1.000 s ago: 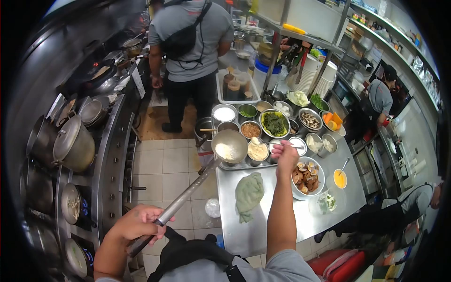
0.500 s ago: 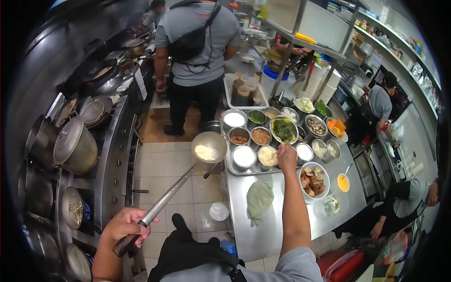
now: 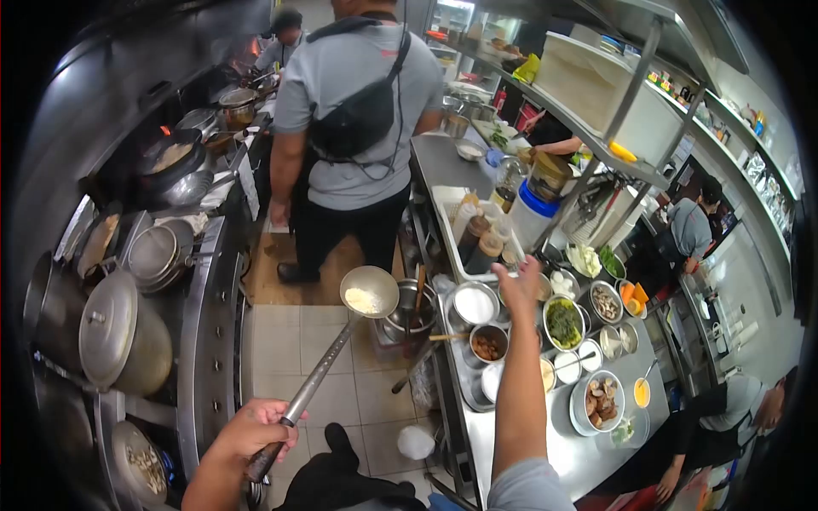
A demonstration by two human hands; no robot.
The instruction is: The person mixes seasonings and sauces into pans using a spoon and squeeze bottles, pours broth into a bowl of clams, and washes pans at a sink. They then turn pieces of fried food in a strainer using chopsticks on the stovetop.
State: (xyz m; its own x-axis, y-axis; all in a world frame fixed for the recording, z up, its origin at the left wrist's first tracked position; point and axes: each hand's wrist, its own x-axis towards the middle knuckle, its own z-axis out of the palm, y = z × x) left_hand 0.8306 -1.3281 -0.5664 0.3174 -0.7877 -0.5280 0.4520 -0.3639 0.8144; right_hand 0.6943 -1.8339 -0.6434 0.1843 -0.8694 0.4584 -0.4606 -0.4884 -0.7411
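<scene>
Pale square-tiled floor [image 3: 319, 375], brown floor section [image 3: 267, 277] beyond; stainless-steel range [image 3: 203, 349] along left; steel worktable [image 3: 575, 456] at right, overshelf [image 3: 649, 174] above; grey metallic wall [image 3: 94, 128] far left

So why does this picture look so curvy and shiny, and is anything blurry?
Head view: corners fall to black and shelves bow, as with a very wide lens; head view: glare whitens the steel table, while the stove front looks dimmer; head view: the right hand seems slightly soft, the ladle fairly clear.
</scene>
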